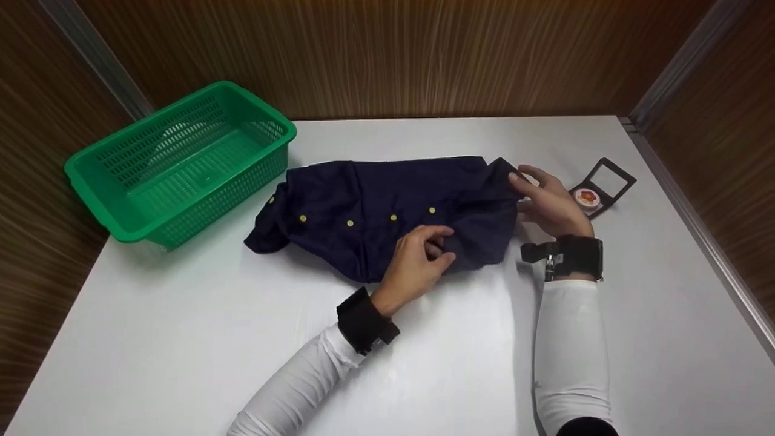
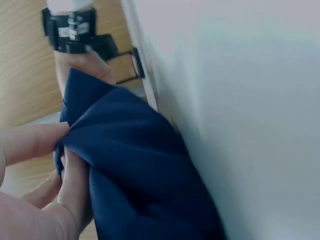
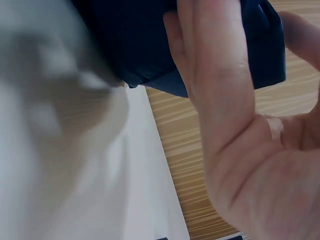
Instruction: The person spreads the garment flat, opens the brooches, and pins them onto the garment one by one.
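A navy button-up shirt [image 1: 387, 194] with several yellow buttons lies loosely folded on the white table, its right end bunched and raised. Near its front right part is my left hand [image 1: 418, 260]; in the left wrist view the thumb and fingers of the left hand [image 2: 40, 200] pinch a fold of the shirt [image 2: 135, 145]. My right hand [image 1: 554, 203] holds the raised corner at the right end, thumb toward the near side. In the right wrist view, long fingers of the right hand [image 3: 225, 90] lie against the dark cloth [image 3: 135, 45].
A green plastic basket [image 1: 215, 209] with slotted walls stands at the back left, close to the shirt's left end. Just right of my right hand, an open black compact [image 1: 587, 197] with a mirror and a flower design sits on the table [image 1: 424, 369]. Wood-patterned panels [image 1: 412, 60] enclose the table.
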`<act>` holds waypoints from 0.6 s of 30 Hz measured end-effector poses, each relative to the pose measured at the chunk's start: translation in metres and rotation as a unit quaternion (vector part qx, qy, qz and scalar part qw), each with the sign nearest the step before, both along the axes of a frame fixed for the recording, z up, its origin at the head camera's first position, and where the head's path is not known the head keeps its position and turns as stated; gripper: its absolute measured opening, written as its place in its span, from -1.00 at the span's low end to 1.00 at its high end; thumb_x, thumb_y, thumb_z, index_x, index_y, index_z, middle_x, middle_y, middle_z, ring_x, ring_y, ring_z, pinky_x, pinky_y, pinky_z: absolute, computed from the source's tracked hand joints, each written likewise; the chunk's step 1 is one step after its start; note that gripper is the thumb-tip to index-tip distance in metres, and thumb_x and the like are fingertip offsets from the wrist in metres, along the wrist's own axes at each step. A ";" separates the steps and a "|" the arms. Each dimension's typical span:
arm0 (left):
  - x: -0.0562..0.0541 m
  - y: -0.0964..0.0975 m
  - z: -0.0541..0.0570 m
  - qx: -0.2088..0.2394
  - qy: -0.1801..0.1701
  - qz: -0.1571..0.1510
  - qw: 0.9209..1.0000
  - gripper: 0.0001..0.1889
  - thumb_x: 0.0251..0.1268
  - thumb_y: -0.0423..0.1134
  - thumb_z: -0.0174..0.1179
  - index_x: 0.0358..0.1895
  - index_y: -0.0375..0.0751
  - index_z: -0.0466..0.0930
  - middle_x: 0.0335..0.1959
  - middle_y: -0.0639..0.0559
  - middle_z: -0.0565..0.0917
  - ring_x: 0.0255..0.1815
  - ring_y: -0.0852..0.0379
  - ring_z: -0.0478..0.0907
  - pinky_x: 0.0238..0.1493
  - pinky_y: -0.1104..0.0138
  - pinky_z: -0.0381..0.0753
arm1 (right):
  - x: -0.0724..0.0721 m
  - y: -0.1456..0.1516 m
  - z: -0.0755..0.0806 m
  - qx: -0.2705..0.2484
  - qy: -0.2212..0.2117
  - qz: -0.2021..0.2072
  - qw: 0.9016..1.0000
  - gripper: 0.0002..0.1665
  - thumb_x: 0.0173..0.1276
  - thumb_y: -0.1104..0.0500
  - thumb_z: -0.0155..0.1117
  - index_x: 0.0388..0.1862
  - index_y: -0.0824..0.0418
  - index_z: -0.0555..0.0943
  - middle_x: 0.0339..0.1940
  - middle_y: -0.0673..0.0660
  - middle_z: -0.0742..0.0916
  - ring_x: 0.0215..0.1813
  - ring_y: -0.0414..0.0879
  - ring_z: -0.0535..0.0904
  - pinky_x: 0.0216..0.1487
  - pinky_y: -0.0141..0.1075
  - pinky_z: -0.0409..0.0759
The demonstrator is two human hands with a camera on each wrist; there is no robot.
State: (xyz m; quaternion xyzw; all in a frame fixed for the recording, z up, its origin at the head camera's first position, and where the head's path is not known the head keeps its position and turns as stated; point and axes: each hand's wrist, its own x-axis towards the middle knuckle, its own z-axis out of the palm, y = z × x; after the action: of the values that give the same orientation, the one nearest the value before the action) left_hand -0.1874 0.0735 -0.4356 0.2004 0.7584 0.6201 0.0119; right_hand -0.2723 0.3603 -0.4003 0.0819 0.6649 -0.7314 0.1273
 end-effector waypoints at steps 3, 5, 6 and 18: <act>0.002 0.001 0.005 0.069 -0.071 -0.028 0.995 -0.64 0.29 -0.50 0.28 0.15 -0.29 0.58 -0.16 -0.07 0.63 -0.26 0.25 0.56 -0.26 0.47 0.58 | -0.001 -0.001 -0.001 0.012 0.013 -0.007 1.000 0.03 0.50 0.22 0.30 0.72 0.15 -0.10 -0.29 0.01 0.75 -0.37 -0.20 0.73 -0.36 -0.37 0.69; 0.005 0.001 0.009 0.120 -0.140 -0.050 0.982 -0.64 0.33 -0.51 0.24 0.17 -0.26 0.51 -0.18 -0.02 0.60 -0.29 0.24 0.52 -0.38 0.46 0.56 | -0.002 -0.001 -0.002 0.013 0.022 -0.007 1.000 0.03 0.48 0.31 0.29 0.72 0.17 -0.10 -0.36 0.01 0.76 -0.38 -0.21 0.74 -0.37 -0.38 0.69; 0.006 0.001 0.010 0.141 -0.177 -0.064 0.972 -0.63 0.35 -0.51 0.22 0.17 -0.25 0.48 -0.20 -0.01 0.58 -0.33 0.23 0.51 -0.43 0.45 0.55 | -0.002 -0.001 -0.003 0.014 0.024 -0.007 1.000 0.03 0.48 0.32 0.28 0.72 0.17 -0.10 -0.39 0.01 0.76 -0.39 -0.21 0.74 -0.37 -0.38 0.69; 0.034 0.007 -0.012 -0.283 0.051 -0.204 0.936 -0.58 0.54 -0.03 0.18 0.32 -0.11 0.49 -0.19 -0.03 0.71 -0.35 0.22 0.63 -0.28 0.40 0.64 | -0.002 0.018 -0.017 0.203 -0.002 0.009 0.979 -0.05 0.52 0.24 0.27 0.71 0.25 -0.01 -0.24 -0.13 0.69 -0.25 -0.35 0.66 -0.18 -0.48 0.65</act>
State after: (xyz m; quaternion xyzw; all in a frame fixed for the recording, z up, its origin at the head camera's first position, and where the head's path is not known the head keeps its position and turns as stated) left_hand -0.1532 0.0806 -0.4479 0.3704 0.8449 0.3530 0.1559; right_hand -0.2747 0.3783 -0.4170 0.1018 0.8002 -0.5795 0.1162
